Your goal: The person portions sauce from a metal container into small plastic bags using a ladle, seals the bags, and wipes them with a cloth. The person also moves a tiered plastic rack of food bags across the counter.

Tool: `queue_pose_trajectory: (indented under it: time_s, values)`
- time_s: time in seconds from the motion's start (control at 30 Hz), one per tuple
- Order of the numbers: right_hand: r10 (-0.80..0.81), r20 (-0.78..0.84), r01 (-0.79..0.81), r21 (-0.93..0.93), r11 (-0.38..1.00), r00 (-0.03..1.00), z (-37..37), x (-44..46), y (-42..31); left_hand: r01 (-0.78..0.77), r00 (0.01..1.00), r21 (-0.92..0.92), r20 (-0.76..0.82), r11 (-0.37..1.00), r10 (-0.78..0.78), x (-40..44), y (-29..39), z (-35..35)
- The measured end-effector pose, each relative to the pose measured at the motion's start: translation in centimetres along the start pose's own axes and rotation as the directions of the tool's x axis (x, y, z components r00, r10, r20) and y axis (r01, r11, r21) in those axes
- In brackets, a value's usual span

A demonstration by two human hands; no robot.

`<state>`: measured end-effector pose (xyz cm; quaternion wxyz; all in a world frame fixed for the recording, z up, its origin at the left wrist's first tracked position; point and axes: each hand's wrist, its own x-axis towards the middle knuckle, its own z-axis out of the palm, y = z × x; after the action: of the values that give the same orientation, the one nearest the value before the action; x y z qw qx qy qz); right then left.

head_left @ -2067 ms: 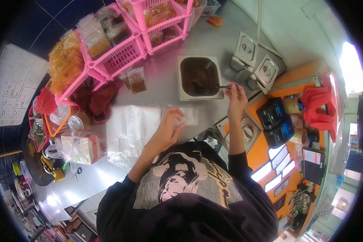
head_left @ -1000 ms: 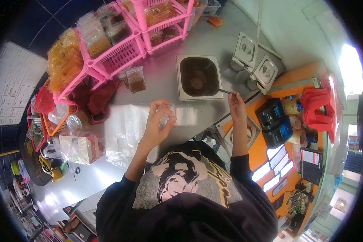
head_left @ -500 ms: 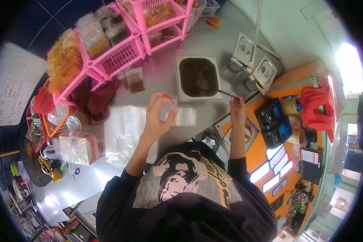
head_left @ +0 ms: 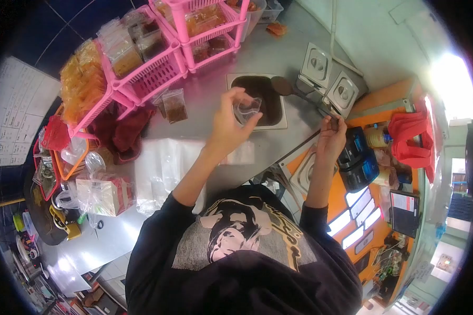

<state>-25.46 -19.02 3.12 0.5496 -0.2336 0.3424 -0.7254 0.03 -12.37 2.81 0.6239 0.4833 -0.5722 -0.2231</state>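
Observation:
Closed on a small clear plastic bag (head_left: 247, 110), my left hand (head_left: 232, 123) is over the near left corner of the steel pan (head_left: 285, 116). The bag's mouth is spread between thumb and fingers. My right hand (head_left: 331, 137) grips the handle of a dark ladle (head_left: 282, 85), whose round bowl is raised over the pan's right side. Dark brown contents show inside the pan, partly hidden by my left hand. A stack of small clear bags (head_left: 242, 153) lies on the steel counter below my left wrist. One filled bag (head_left: 174, 106) lies left of the pan.
Pink baskets (head_left: 152, 79) with filled packets stand at the upper left. Large plastic sheets (head_left: 163, 168) lie left of my forearm. Two lidded steel containers (head_left: 316, 64) are at the upper right. A black device (head_left: 357, 160) sits on the orange surface at right.
My left hand has moved up and right from the bag stack to the pan, carrying the small bag. My right hand has moved right and lifted the ladle's bowl out of the pan.

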Motion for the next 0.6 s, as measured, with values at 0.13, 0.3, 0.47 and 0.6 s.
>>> queue_pose_trajectory:
  time_s: [0.13,0.3,0.47,0.6]
  values:
    - [-0.082,0.054,0.080,0.028,0.996,0.995,2.5,-0.9,-2.1,-0.006,1.000,0.043,0.013,0.999,0.006,1.0,-0.6,1.7]
    - [-0.126,0.102,0.123,0.042,0.992,0.987,4.3,-2.7,-3.0,-0.084,0.996,0.090,-0.011,0.992,0.085,1.5,-1.3,2.7]
    - [-0.174,0.134,0.176,-0.004,0.984,0.976,5.8,-4.7,-2.9,-0.124,0.991,0.055,-0.039,0.991,0.127,1.7,-1.7,3.1]
    - [-0.261,0.208,0.277,-0.053,0.959,0.943,6.4,-5.8,-2.9,-0.128,0.991,0.062,-0.041,0.990,0.131,1.9,-1.5,2.9]
